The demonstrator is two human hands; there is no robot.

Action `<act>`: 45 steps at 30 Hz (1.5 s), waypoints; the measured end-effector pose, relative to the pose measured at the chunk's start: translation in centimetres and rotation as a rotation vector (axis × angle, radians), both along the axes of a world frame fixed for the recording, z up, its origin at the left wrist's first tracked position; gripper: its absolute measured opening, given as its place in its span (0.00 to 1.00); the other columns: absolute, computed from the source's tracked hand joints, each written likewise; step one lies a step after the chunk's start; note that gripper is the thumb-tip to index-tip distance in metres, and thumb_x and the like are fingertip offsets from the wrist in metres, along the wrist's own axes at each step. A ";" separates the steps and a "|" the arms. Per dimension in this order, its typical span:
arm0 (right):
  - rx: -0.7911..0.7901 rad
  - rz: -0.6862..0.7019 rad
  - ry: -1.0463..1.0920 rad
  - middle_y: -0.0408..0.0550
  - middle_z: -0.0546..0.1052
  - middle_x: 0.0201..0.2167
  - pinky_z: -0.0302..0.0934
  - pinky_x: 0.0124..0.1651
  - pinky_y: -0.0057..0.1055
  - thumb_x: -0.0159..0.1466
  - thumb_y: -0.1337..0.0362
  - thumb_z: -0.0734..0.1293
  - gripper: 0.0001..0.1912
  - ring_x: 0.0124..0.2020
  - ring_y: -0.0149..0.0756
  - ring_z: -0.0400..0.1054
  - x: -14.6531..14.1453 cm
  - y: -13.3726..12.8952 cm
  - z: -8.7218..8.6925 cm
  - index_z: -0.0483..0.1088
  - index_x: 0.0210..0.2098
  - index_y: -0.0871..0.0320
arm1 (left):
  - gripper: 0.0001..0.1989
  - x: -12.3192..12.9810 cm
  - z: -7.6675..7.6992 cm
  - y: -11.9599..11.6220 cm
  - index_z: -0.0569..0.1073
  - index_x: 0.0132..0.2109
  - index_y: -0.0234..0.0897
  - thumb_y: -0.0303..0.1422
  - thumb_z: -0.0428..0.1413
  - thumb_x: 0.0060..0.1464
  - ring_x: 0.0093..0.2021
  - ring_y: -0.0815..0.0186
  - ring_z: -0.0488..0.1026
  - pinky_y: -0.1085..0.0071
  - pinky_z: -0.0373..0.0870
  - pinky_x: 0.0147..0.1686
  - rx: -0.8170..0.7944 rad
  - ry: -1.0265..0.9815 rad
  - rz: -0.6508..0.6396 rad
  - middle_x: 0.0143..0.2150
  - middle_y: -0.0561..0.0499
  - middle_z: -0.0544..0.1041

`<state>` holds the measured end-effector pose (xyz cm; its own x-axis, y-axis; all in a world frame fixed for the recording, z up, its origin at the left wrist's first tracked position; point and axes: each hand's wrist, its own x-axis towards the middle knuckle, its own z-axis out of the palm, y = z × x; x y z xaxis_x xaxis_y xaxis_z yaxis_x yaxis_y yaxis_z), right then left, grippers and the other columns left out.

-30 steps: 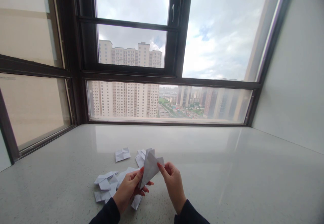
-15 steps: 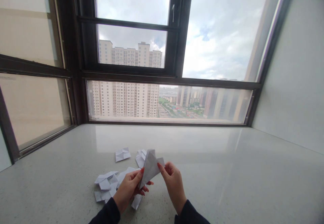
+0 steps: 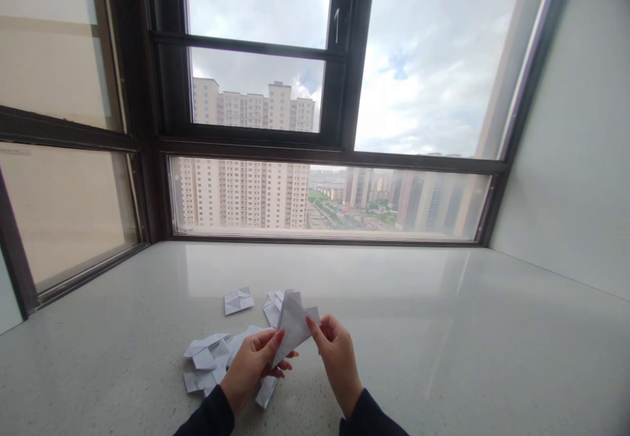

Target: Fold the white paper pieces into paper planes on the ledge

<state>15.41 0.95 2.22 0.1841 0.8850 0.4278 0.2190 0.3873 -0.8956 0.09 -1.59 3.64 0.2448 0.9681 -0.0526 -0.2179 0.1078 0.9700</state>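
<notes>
A folded white paper [image 3: 294, 326] is held up between both hands, with its narrow tip pointing down and its wider end up. My left hand [image 3: 252, 365] pinches the lower left edge, thumb in front and fingers behind. At the right corner, my right hand [image 3: 336, 352] grips the paper between thumb and fingers. Several folded white papers [image 3: 201, 352] lie in a loose pile beside and partly behind my left hand. Another folded piece [image 3: 273, 308] rests just behind the held paper and is partly covered by it.
A separate folded square [image 3: 239, 301] lies on the speckled white sill [image 3: 443, 331], behind the pile. Beyond the sill stands a dark window frame [image 3: 319, 155], and a white wall [image 3: 566, 160] rises at the right.
My left thumb has shifted slightly to the right over the paper. The paper's upper left edge is spread a little more. My right hand looks nearly unchanged.
</notes>
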 end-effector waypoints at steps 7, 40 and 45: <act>-0.023 0.018 0.001 0.36 0.58 0.12 0.48 0.19 0.24 0.53 0.52 0.62 0.18 0.16 0.26 0.52 -0.1 -0.1 0.2 0.57 0.17 0.58 | 0.22 0.2 0.2 0.1 0.73 0.35 0.29 0.46 0.55 0.41 0.25 0.66 0.72 0.72 0.68 0.27 0.079 0.061 0.059 0.26 0.46 0.77; -0.187 0.228 0.386 0.40 0.68 0.13 0.49 0.14 0.22 0.46 0.50 0.67 0.19 0.11 0.23 0.55 -0.1 0.2 0.4 0.63 0.17 0.60 | 0.29 0.3 0.4 -0.5 0.71 0.36 0.28 0.53 0.52 0.38 0.27 0.60 0.75 0.67 0.70 0.30 0.062 0.044 0.039 0.28 0.41 0.77; -0.182 0.228 0.382 0.40 0.68 0.13 0.49 0.14 0.23 0.46 0.50 0.67 0.19 0.10 0.23 0.55 -0.1 0.2 0.4 0.63 0.17 0.60 | 0.30 0.3 0.4 -0.4 0.71 0.37 0.27 0.53 0.52 0.39 0.26 0.60 0.75 0.68 0.71 0.29 0.052 0.041 0.022 0.28 0.40 0.77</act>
